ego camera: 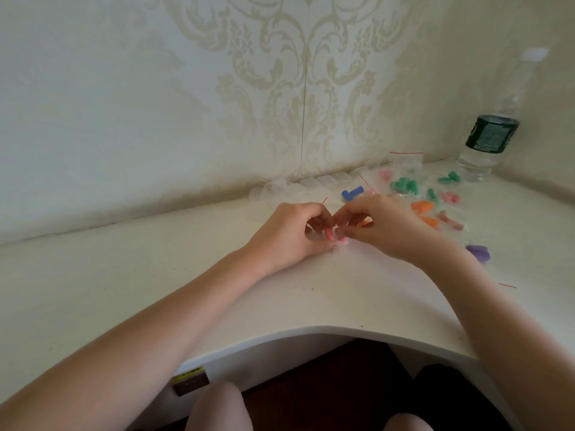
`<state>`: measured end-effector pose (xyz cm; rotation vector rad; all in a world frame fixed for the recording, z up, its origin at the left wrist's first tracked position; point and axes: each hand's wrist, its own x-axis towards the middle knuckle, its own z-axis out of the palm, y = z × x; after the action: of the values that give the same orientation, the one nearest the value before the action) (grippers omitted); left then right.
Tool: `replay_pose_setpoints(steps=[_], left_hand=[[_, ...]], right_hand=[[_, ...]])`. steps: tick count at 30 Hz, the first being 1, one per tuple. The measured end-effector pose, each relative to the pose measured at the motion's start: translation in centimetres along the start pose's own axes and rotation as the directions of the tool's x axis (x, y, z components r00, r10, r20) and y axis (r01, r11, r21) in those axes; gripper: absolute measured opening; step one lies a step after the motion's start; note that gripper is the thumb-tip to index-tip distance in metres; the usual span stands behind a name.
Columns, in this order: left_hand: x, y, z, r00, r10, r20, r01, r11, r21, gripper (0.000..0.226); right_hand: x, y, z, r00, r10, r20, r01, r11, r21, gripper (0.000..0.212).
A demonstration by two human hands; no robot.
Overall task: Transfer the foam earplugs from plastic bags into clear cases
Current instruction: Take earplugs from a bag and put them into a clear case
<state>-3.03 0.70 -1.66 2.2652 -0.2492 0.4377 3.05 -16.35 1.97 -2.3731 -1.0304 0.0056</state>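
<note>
The left hand (291, 233) and the right hand (378, 227) meet over the middle of the tabletop (124, 275), fingertips almost touching. Both have their fingers curled in, pinching a small clear plastic bag (323, 225) between them; a thin red strip at its top sticks up just above the left hand's fingers. Pink earplugs (333, 237) show at the bottom of the bag, right below the fingertips and just at the tabletop (how many are in there I cannot tell).

Just beyond the right hand, to the far right, lies a scatter of more bagged earplugs: a blue pair (351, 193) nearest the hands, green ones (404, 185) farther back, another green pair (449, 177) to their right, orange ones (423, 207) beside the right wrist, dull pink ones (451, 222) to the right of those, and purple ones (479, 251) nearer, partly behind the right forearm. A row of clear cases (323, 181) runs along the far edge of the tabletop, against the patterned wall (280, 88).

At the far right corner stands a clear water bottle (485, 144) with a dark green label, upright, well apart from the hands. A loose red strip (507, 285) lies at the right near the forearm.
</note>
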Motion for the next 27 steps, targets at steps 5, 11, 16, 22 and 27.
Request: replay_pose_setpoints(steps=[5, 11, 16, 22, 27], left_hand=[[0.3, -0.6, -0.6, 1.000, 0.011, -0.007, -0.011, 0.999, 0.043, 0.019], [0.3, -0.5, -0.6, 0.998, -0.022, 0.054, 0.020, 0.999, 0.040, 0.020], [0.1, 0.0, -0.4, 0.998, -0.039, 0.052, 0.041, 0.998, -0.040, 0.042], [0.1, -0.1, -0.2, 0.998, -0.053, 0.030, 0.056, 0.994, -0.096, 0.045], [0.3, -0.4, -0.1, 0.997, -0.077, 0.030, 0.080, 0.989, -0.125, 0.043]], right_hand=[[0.1, 0.4, -0.1, 0.999, 0.034, 0.002, -0.034, 0.999, 0.022, 0.015], [0.3, 0.6, 0.2, 0.999, 0.038, 0.002, -0.038, 0.998, 0.048, 0.012], [0.5, 0.3, 1.0, 0.994, 0.063, -0.089, -0.054, 0.993, 0.105, 0.007], [1.0, 0.3, 1.9, 0.985, 0.137, -0.108, -0.117, 0.978, 0.174, 0.012], [1.2, 0.5, 1.5, 0.985, 0.161, -0.062, -0.148, 0.973, 0.176, 0.011]])
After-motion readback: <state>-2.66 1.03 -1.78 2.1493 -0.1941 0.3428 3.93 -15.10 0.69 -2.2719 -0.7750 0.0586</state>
